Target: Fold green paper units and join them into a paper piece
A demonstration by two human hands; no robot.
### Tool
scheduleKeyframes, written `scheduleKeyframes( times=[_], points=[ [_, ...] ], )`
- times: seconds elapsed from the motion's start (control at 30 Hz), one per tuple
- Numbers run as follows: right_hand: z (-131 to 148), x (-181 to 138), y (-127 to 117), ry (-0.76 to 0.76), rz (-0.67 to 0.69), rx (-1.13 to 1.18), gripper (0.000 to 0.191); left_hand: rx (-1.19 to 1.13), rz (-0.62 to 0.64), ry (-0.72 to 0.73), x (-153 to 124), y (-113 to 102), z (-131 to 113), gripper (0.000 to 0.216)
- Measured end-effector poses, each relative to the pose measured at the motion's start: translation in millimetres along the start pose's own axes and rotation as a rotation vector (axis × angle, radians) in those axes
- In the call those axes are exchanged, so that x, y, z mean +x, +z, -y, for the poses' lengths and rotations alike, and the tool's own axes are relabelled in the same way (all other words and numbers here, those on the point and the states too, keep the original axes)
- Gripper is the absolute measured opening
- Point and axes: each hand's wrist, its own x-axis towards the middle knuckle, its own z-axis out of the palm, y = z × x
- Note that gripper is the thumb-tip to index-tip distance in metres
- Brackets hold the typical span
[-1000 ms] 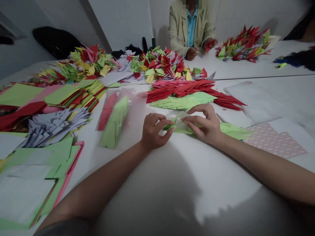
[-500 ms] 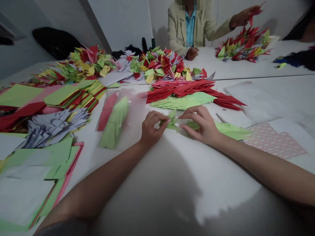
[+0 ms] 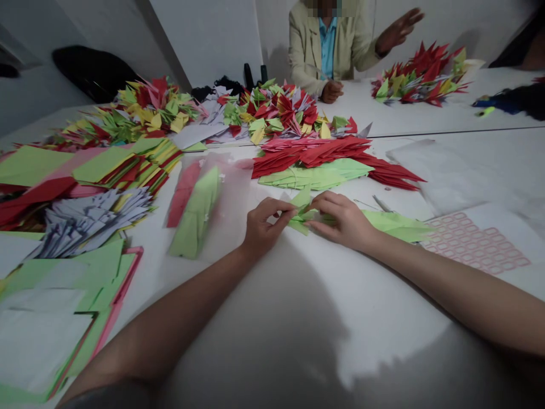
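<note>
In the head view, a pale wall [image 3: 208, 45] stands behind white tables [image 3: 255, 329]. At the centre of the frame, the left hand [image 3: 268, 223] pinches a folded green paper [image 3: 302, 197] between thumb and forefinger. The right hand [image 3: 340, 218] meets its right side, thumb and fingers bent around it; how tightly they press I cannot tell. More green strips [image 3: 398, 225] lie right of centre, partly behind the right hand. Just above the hands sit a green stack [image 3: 317, 174] and red strips [image 3: 315, 152]. Left of centre is a clear bag [image 3: 233, 193] with green and red paper in it. Loose sheets [image 3: 42, 341] fill the lower left, white strips [image 3: 96, 218] above them. Coloured piles spread over the upper left [image 3: 162, 108], the upper centre [image 3: 281, 108] and the upper right [image 3: 421, 79]. At the top, a co-worker in a pale jacket [image 3: 300, 48] raises one hand [image 3: 398, 34], fingers apart; the other [image 3: 332, 91] rests on the table, curled.
</note>
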Motion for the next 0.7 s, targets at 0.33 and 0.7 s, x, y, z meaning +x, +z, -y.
scheduleKeyframes(
  times=[0.33, 0.7],
  points=[
    [-2.6, -1.6, 2.0, -0.051, -0.067, -0.047, 0.014, 0.144, 0.072, 0.111, -1.1, -0.3, 1.5, 0.019],
    [2.8, -1.1, -4.8, -0.097, -0.168, -0.088, 0.011, 0.192, 0.164, 0.012, -2.2, 0.5, 3.4, 0.03]
  ],
)
